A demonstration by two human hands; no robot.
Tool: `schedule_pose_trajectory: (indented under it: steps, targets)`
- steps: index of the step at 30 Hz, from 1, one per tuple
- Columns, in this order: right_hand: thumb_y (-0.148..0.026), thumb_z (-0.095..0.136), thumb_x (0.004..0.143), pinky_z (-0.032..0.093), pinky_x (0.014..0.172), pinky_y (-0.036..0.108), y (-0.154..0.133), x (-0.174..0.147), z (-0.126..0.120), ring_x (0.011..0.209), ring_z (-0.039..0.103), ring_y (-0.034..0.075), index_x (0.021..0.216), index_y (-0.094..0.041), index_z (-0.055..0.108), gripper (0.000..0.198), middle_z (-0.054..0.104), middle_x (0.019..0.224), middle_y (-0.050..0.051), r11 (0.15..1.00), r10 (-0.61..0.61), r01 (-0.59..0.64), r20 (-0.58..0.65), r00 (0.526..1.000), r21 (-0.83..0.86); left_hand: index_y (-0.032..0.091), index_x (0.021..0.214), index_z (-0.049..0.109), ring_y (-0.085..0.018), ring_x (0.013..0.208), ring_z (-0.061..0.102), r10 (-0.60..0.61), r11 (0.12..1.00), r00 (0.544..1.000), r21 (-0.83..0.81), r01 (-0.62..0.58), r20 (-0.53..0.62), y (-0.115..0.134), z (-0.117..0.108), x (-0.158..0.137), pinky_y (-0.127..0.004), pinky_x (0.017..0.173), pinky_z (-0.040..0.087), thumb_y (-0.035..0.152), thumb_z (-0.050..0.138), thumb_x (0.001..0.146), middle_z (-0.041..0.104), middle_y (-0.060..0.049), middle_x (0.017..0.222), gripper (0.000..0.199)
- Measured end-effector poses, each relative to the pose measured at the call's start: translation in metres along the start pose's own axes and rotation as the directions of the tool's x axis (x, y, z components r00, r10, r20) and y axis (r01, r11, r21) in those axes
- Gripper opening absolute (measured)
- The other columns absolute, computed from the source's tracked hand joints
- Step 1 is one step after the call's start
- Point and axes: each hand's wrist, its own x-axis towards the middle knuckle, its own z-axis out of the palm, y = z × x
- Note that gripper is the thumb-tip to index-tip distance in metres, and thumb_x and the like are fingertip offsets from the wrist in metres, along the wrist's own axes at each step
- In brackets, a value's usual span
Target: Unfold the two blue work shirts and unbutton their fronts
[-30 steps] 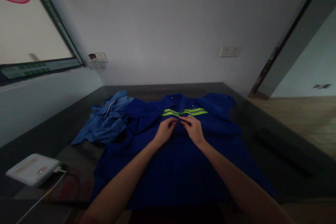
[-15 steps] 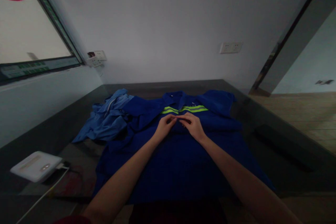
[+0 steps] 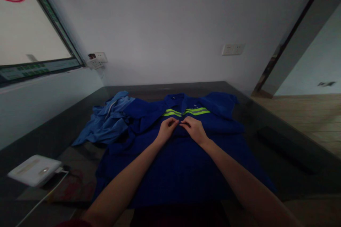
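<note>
Blue jacket [image 3: 181,173] right in front, spread on the dark table [image 3: 48,131], lower end at six o'clock from the hands! White box [image 3: 34,170] at eight, long dark object [image 3: 287,149] near four. Dead centre, left hand [image 3: 167,127] and right hand [image 3: 194,127], fingers bent, fingertips close together over the jacket's front; whether they pinch cloth, can't tell! Paler blue garment [image 3: 106,124] at nine, yellow-green stripes [image 3: 195,112] just beyond, twelve o'clock!

Blue jacket [image 3: 183,170] on table [image 3: 250,117]: cannot resolve whether left hand [image 3: 166,127] and right hand [image 3: 195,128] pinch it. Collar label [image 3: 174,98], toward far edge: illegible. White cable [image 3: 44,197], past near edge at left: cut off.
</note>
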Motion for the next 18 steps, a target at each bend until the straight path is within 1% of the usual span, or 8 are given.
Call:
schedule_pose_trajectory:
  steps: [6,9,11,12,14,15,17,18]
  targets:
    - [-0.02,0.051,0.089,0.044,0.07,0.029,-0.005,0.001,-0.001,0.075,0.06,0.019,0.075,-0.019,0.056,0.015,0.063,0.077,0.005,0.994,-0.013,0.019,0.048,0.999,-0.109,0.014,0.069,0.06,-0.012,0.062,0.049,-0.028,0.999,0.999,-0.039,0.026,-0.045,-0.005,0.002,0.0,-0.022,0.059,0.037,0.04,0.059,0.077,0.056,0.001,0.064,0.027]
    - [-0.02,0.052,0.089,0.044,0.07,0.028,-0.006,0.001,-0.003,0.075,0.06,0.019,0.075,-0.019,0.055,0.014,0.062,0.077,0.005,0.988,-0.018,0.027,0.059,0.998,-0.151,0.014,0.07,0.059,-0.011,0.062,0.049,-0.053,0.995,0.986,-0.091,0.039,-0.16,-0.009,-0.005,0.005,-0.02,0.058,0.037,0.038,0.058,0.077,0.055,0.002,0.065,0.025]
    - [-0.022,0.053,0.088,0.044,0.068,0.028,-0.005,0.001,-0.007,0.073,0.06,0.019,0.074,-0.02,0.054,0.014,0.062,0.077,0.005,0.988,0.004,-0.001,0.017,1.0,-0.158,0.014,0.072,0.059,-0.01,0.06,0.048,-0.081,0.99,0.961,-0.134,0.047,-0.264,-0.011,-0.014,0.011,-0.019,0.055,0.037,0.038,0.058,0.077,0.054,0.002,0.064,0.024]
    - [-0.022,0.053,0.087,0.044,0.067,0.029,-0.004,0.002,-0.009,0.072,0.06,0.019,0.074,-0.02,0.054,0.013,0.063,0.077,0.005,0.988,0.026,-0.03,-0.026,0.999,-0.149,0.014,0.072,0.059,-0.009,0.058,0.047,-0.096,0.987,0.945,-0.153,0.05,-0.311,-0.011,-0.019,0.013,-0.019,0.054,0.036,0.038,0.058,0.077,0.053,0.003,0.063,0.024]
    - [-0.026,0.054,0.087,0.044,0.063,0.028,0.0,0.004,-0.013,0.064,0.06,0.018,0.075,-0.02,0.054,0.014,0.062,0.07,0.003,0.99,0.109,-0.12,-0.128,0.986,-0.079,0.014,0.073,0.058,-0.007,0.052,0.044,-0.133,0.979,0.914,-0.194,0.061,-0.383,-0.01,-0.032,0.017,-0.017,0.05,0.034,0.038,0.059,0.077,0.05,0.005,0.059,0.024]
    - [-0.029,0.054,0.086,0.045,0.059,0.028,0.003,0.006,-0.015,0.057,0.059,0.016,0.075,-0.02,0.054,0.014,0.06,0.064,0.001,0.984,0.175,-0.178,-0.166,0.971,-0.004,0.015,0.073,0.057,-0.006,0.048,0.042,-0.158,0.973,0.902,-0.219,0.073,-0.402,-0.008,-0.037,0.018,-0.017,0.047,0.032,0.038,0.059,0.077,0.047,0.006,0.055,0.024]
    - [-0.037,0.056,0.085,0.045,0.049,0.026,0.009,0.009,-0.017,0.043,0.055,0.014,0.078,-0.02,0.054,0.018,0.054,0.053,-0.003,0.929,0.337,-0.293,-0.191,0.922,0.226,0.015,0.074,0.054,-0.005,0.04,0.037,-0.206,0.958,0.888,-0.268,0.098,-0.411,-0.004,-0.047,0.02,-0.016,0.041,0.028,0.038,0.06,0.077,0.04,0.009,0.049,0.023]
    - [-0.041,0.057,0.083,0.046,0.046,0.026,0.012,0.01,-0.017,0.04,0.054,0.014,0.08,-0.02,0.053,0.021,0.053,0.052,-0.004,0.873,0.412,-0.328,-0.184,0.893,0.36,0.016,0.075,0.053,-0.005,0.037,0.037,-0.222,0.952,0.889,-0.285,0.109,-0.401,-0.001,-0.05,0.02,-0.015,0.039,0.027,0.038,0.059,0.078,0.039,0.01,0.047,0.023]
